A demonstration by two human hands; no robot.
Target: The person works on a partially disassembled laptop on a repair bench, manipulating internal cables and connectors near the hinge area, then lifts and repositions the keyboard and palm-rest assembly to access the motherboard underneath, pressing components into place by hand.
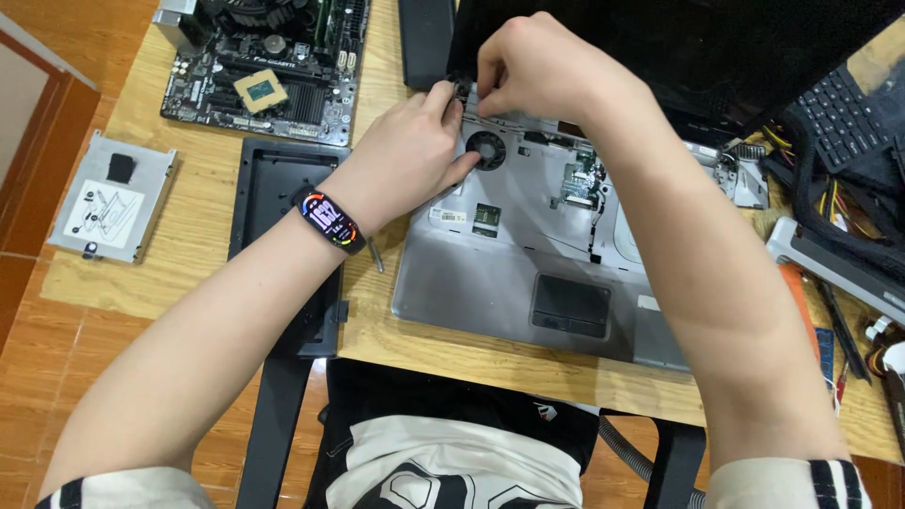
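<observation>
Together, both hands pinch small parts at the rear edge of the opened silver laptop base (528,273) on the counter (203,236): left hand (410,155) beside its fan (486,149), right hand (533,66) just behind.

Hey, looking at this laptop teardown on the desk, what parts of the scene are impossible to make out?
- Head view: what the right hand and left hand pinch at the laptop base hinge corner; fingers cover it.
- Screen lid: dark, cut by the top edge.
- Desktop motherboard: its far side runs off the top edge.
- Keyboard: cut by the right edge.
</observation>
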